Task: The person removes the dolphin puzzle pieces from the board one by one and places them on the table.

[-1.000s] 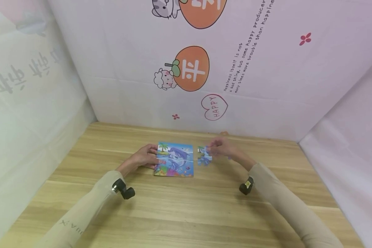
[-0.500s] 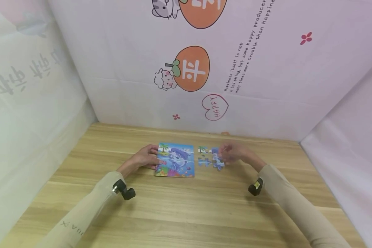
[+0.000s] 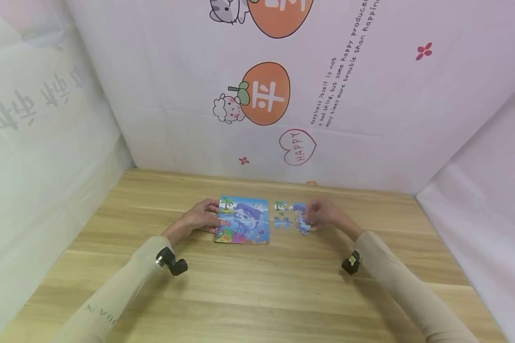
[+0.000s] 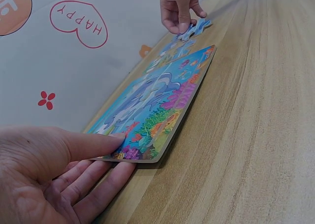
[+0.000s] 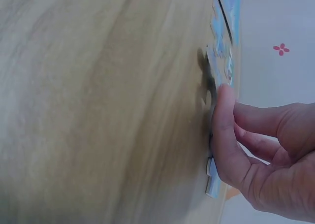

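Note:
A thin square picture board shows dolphins, a palm and coral. My left hand holds it by its left edge; in the left wrist view the thumb presses on top and the fingers reach beneath. Right of the board, two puzzle pieces lie one behind the other on the table. My right hand pinches a blue puzzle piece just right of these, tilted above the wood in the right wrist view. The fingers partly cover it and a purple-blue piece behind it.
The wooden table extends in front of both hands. A printed white cloth rises along the back edge, and plain white cloth hangs at the right side. Black wrist cameras sit on both sleeves.
My right hand has moved right from the near pieces with puzzle pieces, opening a gap beside the two left ones, then shifted slightly. The left hand and the picture board have stayed put.

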Motion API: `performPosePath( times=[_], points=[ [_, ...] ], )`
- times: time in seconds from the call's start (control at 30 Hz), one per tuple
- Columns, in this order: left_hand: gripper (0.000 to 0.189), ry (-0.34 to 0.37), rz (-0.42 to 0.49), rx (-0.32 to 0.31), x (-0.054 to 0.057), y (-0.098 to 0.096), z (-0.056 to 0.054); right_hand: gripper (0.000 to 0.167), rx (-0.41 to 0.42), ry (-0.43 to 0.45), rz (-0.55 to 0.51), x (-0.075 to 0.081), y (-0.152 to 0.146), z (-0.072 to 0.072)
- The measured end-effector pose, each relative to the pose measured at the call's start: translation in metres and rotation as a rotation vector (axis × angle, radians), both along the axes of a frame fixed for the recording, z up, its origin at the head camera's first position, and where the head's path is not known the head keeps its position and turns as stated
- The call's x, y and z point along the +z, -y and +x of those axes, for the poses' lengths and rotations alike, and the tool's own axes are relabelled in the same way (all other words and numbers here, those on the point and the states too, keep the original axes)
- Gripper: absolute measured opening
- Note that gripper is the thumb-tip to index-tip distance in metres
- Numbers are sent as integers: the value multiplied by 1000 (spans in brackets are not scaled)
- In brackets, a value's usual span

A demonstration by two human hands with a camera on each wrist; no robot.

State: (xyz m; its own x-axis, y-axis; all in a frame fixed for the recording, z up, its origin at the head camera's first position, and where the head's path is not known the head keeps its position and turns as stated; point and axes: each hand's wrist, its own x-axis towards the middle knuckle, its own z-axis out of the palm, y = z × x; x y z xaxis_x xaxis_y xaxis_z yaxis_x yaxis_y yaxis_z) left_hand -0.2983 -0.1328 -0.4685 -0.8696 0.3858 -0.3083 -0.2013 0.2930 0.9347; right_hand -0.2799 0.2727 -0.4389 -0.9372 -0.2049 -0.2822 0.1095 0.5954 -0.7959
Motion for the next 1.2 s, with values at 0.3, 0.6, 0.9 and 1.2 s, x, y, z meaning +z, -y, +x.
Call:
performPosePath(
  times=[0.3,0.6,0.9,1.2],
  points=[
    [74,-2,2,4,1,1,-1,18,-11,-201,172,-2,4,3],
    [74,-2,-8,-1,1,1,-1,24,17,-237,289,-2,3,8],
    [74,-6,-16,-5,1,1,0,25,9,-222,304,-5,2,6],
    [77,1,-17,-35,4,5,2,17,40,-247,268,3,19,4]
  ],
)
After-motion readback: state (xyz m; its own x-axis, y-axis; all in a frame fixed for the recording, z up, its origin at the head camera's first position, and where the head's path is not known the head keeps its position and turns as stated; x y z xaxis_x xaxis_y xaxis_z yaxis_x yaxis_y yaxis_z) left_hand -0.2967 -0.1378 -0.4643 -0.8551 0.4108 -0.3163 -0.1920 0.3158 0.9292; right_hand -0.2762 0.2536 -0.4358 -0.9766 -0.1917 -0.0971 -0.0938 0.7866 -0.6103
